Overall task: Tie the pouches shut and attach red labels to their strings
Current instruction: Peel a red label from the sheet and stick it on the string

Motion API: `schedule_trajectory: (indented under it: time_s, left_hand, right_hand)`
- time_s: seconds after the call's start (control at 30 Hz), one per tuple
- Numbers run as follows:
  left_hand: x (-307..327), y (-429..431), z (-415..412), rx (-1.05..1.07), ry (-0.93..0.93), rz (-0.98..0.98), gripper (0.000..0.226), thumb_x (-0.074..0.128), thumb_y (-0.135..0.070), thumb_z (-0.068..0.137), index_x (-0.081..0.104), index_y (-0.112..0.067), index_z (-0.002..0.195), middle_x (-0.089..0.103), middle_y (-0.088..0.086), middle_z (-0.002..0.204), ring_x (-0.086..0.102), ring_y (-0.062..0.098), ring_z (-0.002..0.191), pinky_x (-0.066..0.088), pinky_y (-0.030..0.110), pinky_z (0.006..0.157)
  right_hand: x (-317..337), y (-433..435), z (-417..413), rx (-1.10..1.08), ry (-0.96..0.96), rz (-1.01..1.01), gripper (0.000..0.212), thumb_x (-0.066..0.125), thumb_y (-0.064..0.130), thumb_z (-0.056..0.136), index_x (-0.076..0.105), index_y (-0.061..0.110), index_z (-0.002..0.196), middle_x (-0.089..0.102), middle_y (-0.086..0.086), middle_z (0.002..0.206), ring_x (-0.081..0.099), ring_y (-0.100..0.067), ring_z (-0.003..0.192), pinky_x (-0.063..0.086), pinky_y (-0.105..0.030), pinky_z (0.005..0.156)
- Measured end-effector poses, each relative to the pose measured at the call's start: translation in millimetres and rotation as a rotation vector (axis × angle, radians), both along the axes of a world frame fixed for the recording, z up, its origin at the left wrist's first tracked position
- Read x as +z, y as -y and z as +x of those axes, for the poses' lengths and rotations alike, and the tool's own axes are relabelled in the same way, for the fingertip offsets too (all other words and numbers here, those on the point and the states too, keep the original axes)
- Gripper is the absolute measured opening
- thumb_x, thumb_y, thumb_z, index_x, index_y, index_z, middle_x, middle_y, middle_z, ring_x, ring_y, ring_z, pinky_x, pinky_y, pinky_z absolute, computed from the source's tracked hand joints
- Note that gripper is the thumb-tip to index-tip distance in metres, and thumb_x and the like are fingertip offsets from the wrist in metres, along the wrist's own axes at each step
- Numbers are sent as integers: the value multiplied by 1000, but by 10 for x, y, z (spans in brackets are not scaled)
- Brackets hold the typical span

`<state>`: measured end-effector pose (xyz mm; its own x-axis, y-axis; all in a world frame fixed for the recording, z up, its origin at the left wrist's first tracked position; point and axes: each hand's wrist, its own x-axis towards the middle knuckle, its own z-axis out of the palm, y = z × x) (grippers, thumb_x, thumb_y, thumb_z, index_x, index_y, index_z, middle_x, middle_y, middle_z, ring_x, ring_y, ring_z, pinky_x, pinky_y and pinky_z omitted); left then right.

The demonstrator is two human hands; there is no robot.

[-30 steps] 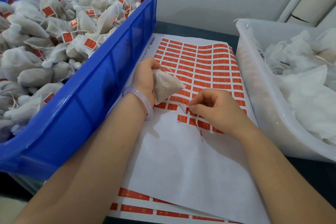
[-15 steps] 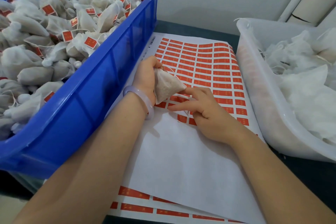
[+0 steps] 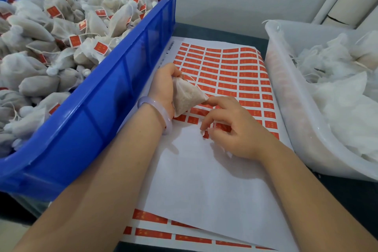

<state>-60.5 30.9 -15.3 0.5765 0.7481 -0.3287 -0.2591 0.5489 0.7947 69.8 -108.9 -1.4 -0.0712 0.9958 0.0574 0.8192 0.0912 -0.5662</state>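
Head view, contents as catalogued.

Left hand (image 3: 163,86), centre of frame: grip closed round the gathered neck of a small white mesh pouch filled with pale grains (image 3: 187,99). The pouch is held tilted just above the label sheet, its lower corner pointing right. A pale lilac bangle (image 3: 151,100) sits on the left wrist.

Right hand (image 3: 237,129), just right of centre: fingers curled. One fingertip (image 3: 208,100) touches the pouch's right corner. The thumb and another finger are down at the near edge of the printed rows, seemingly on one label. Grip narrow; whether it pinches a label cannot be told, as the fingers cover that spot.

White backing sheet of small red rectangular labels (image 3: 227,71), flat on the worktop between the two bins: rows of labels fill its upper half and its lower half is bare white. Further label sheets (image 3: 152,233) show from beneath it at the bottom edge of the frame.

Blue plastic crate (image 3: 106,104), left and upper left: heaped with tied white pouches bearing red labels (image 3: 75,41).

Translucent white plastic tub (image 3: 286,96), right side: holds loose, crumpled white mesh pouches (image 3: 337,80).

Dark worktop (image 3: 339,196), visible at lower right beside the tub.
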Motion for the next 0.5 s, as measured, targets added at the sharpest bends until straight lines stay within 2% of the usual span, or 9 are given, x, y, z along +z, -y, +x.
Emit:
schedule_trajectory:
  time_s: [0.13,0.3,0.4,0.5]
  left_hand:
    - [5,12,5,7,9,-4,23,51,-26,81,57,-24,103,74,1,86,72,25,78,56,37,58]
    - [17,15,6,9,3,-17,23,51,-27,81,57,-25,103,74,0,85,72,23,76,55,37,58]
    - [20,8,4,28,-65,21,17,51,-29,80,56,-29,96,74,-5,77,71,16,69,54,33,53]
    - [17,5,-5,15,-87,49,19,52,-31,79,57,-31,97,74,-6,80,71,17,71,55,34,55]
  right_hand:
    - [-11,6,19,21,101,47,17,64,21,79,59,37,85,38,16,140,25,3,122,22,-19,98]
    - [30,28,47,21,96,70,19,64,22,84,55,39,84,36,15,143,27,-1,126,23,-21,100]
    - [91,55,109,-45,-71,116,22,62,19,84,54,38,77,39,23,137,34,4,123,29,-14,96]
    - [116,65,153,-127,-372,180,7,53,23,82,55,30,80,46,27,127,44,2,121,41,-11,93]
